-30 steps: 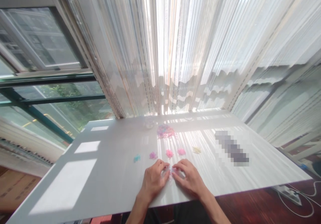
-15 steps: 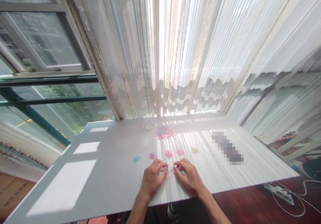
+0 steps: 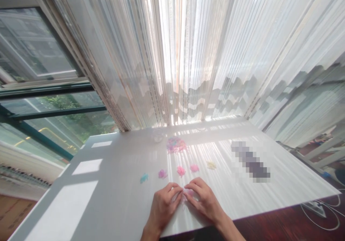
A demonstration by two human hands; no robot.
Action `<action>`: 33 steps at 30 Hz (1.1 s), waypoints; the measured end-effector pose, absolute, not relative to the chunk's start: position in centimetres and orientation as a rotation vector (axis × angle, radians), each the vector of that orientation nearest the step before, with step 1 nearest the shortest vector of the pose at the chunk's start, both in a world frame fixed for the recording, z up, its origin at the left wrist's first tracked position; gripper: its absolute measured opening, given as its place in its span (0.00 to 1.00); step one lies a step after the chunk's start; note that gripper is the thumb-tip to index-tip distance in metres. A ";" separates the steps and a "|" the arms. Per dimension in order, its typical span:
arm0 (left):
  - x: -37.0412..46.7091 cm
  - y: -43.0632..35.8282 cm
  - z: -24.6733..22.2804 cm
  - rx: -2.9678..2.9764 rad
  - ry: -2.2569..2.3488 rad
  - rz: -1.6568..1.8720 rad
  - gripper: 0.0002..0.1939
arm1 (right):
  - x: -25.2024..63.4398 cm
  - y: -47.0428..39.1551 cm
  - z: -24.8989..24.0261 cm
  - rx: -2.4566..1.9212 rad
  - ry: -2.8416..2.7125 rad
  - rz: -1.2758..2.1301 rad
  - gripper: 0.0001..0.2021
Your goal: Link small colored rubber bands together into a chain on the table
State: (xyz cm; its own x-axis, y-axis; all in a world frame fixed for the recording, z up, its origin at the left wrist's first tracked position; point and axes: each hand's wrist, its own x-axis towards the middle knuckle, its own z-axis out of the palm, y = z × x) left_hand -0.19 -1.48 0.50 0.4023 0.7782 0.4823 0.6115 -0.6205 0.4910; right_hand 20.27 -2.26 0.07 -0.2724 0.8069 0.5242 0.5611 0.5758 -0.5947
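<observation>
My left hand and my right hand meet near the table's front edge, thumbs and forefingers pinched with the tips almost touching. Whatever lies between the tips is too small to make out. Under and between the hands is a small heap of thin pink pieces, partly hidden by the fingers. Just beyond, a row of little piles crosses the table: blue, purple, bright pink, light pink and pale yellow.
A larger mixed pile, mostly pink with some blue, lies farther back on the white table. Near it stands a clear round container. A blurred-out dark object is at the right. Curtains hang behind the table.
The view has shifted slightly. My hands have come closer together, so their fingertips nearly meet. The piles lie as before.
</observation>
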 end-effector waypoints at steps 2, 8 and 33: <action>-0.2 -1.6 0.5 2.462 1.215 1.024 0.10 | 20.2 -2.2 0.0 -1.101 -1.986 0.373 0.04; -0.2 -1.6 0.9 2.449 1.219 0.979 0.10 | 20.1 -2.2 0.2 -1.108 -1.981 0.422 0.05; -0.3 -1.8 1.5 2.212 1.281 1.063 0.08 | 20.8 -1.9 0.2 -1.065 -1.809 0.596 0.09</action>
